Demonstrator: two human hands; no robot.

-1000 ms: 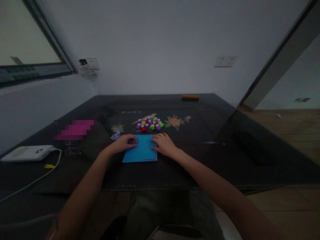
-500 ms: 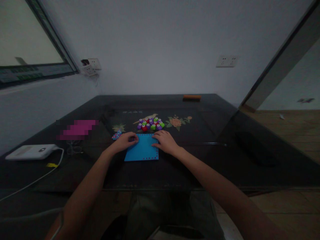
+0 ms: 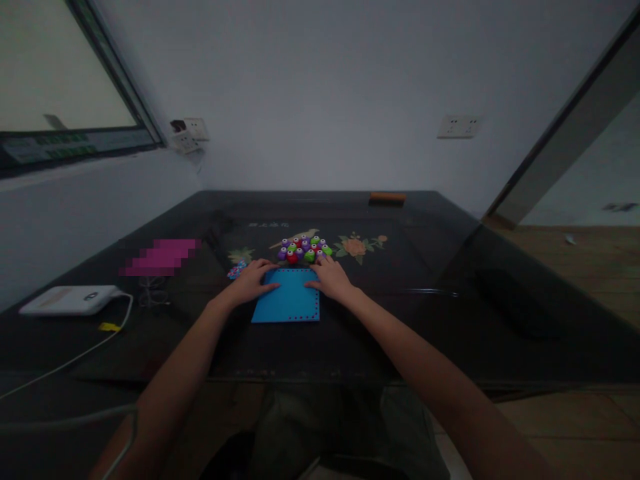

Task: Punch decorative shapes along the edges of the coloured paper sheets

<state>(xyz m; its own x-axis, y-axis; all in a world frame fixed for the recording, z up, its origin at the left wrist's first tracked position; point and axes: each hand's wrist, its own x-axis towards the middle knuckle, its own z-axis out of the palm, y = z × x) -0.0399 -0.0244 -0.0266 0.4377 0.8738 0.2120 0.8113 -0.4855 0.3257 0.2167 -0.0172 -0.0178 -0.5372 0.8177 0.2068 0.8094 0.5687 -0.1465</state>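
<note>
A blue square sheet (image 3: 287, 297) lies on the dark table, with small dark dots along its top, right and part of its bottom edge. My left hand (image 3: 253, 280) rests at its upper left corner, fingers apart, thumb on the sheet. At the upper right corner my right hand (image 3: 331, 277) is spread, its thumb over the sheet and its fingertips by the pile. Just beyond the sheet sits a cluster of red, green and purple pieces with eye-like tops (image 3: 305, 248). Beside my left hand is a small blue and pink dotted item (image 3: 237, 270).
On the left of the table (image 3: 400, 347) are a pink, pixelated item (image 3: 163, 257), a white device (image 3: 73, 301) with a cable, and a thin coiled cord (image 3: 153, 293). An orange-brown block (image 3: 387, 198) lies at the back edge. A dark flat object (image 3: 520, 303) is at the right.
The fingers of my left hand have uncurled and spread at the sheet's corner. My right fingers have moved slightly up toward the colored pieces. The whole view has shifted a little.
</note>
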